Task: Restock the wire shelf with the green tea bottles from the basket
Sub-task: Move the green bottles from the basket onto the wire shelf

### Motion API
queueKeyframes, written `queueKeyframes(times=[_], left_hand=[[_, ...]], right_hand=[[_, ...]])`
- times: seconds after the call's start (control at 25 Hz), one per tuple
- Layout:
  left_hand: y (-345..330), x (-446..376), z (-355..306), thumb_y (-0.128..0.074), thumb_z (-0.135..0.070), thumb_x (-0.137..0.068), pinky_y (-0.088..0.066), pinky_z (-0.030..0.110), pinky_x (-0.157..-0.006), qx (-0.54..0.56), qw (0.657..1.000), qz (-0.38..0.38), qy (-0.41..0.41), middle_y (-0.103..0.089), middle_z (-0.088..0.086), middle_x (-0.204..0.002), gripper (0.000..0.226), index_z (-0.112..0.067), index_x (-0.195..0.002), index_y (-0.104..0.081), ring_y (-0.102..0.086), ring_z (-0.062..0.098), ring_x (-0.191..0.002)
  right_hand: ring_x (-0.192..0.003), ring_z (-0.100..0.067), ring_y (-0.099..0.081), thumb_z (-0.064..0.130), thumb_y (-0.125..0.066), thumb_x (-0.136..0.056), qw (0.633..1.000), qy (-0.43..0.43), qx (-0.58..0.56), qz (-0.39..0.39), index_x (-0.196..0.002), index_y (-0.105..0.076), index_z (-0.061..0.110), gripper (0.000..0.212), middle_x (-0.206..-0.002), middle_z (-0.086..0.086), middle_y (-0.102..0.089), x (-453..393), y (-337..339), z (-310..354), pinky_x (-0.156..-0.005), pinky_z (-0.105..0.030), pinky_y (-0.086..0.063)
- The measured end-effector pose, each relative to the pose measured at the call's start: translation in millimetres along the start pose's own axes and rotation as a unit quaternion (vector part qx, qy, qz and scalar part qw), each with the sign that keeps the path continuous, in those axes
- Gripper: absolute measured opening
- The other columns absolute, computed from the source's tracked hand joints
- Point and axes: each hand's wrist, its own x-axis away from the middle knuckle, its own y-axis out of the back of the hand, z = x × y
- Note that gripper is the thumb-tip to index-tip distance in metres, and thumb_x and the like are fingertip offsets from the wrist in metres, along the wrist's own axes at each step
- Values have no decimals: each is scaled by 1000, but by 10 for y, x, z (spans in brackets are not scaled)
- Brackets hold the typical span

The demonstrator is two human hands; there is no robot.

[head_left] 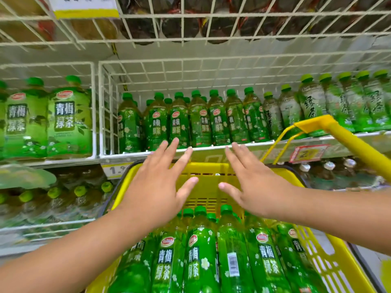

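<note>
Both hands are spread flat and empty, palms down, side by side above the far half of a yellow basket (330,269). The left hand (157,185) has its fingers fanned wide, and the right hand (252,187) mirrors it, the two thumbs pointing toward each other with a gap between them; neither touches a bottle. Below the wrists and nearer the person, the green tea bottles (201,250) stand packed upright in the basket, green caps up and labels facing the camera, filling its near part, while the stretch of basket directly under the palms shows only its slotted yellow wall. Just beyond the fingertips runs the front edge of the wire shelf (211,148), a white wire compartment where a row of matching bottles (179,121) already stands along the front, with a few more caps visible behind them. To the left of the left hand, past a wire divider, larger green tea bottles (69,117) stand in the neighbouring bay. To the right of the right hand, paler-labelled bottles (313,106) continue along the same shelf, and the basket's yellow handle (342,138) rises in front of them. A price tag (113,170) hangs under the shelf edge beside the left hand.
</note>
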Motion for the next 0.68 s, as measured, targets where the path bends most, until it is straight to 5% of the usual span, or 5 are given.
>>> queueKeyframes(times=[0.28,0.48,0.68], left_hand=[[-87,537,23,9,-79,-74,-4,36,-121,-5,993,104,54,11,1,-166,92,-36,-156,10,5,21,-152],[-55,794,-30,-12,-73,-90,-23,37,-118,-49,980,173,86,-2,3,-165,82,-31,-156,13,-10,23,-149],[-14,847,-144,-28,-55,-99,-45,36,-97,-138,950,256,117,-47,6,-136,70,-13,-154,-19,-44,23,-125]], right_hand=[[-149,-20,22,62,-27,-99,993,55,-7,107,-156,18,16,86,-163,-6,24,242,-372,449,-121,-34,9],[-151,-20,16,63,-31,-98,982,79,-55,162,-157,14,18,87,-165,-3,15,-22,-554,770,-123,-40,1],[-149,-30,-19,69,-34,-95,972,58,-71,217,-158,-11,14,87,-163,-12,-21,-301,-675,971,-118,-46,-26]])
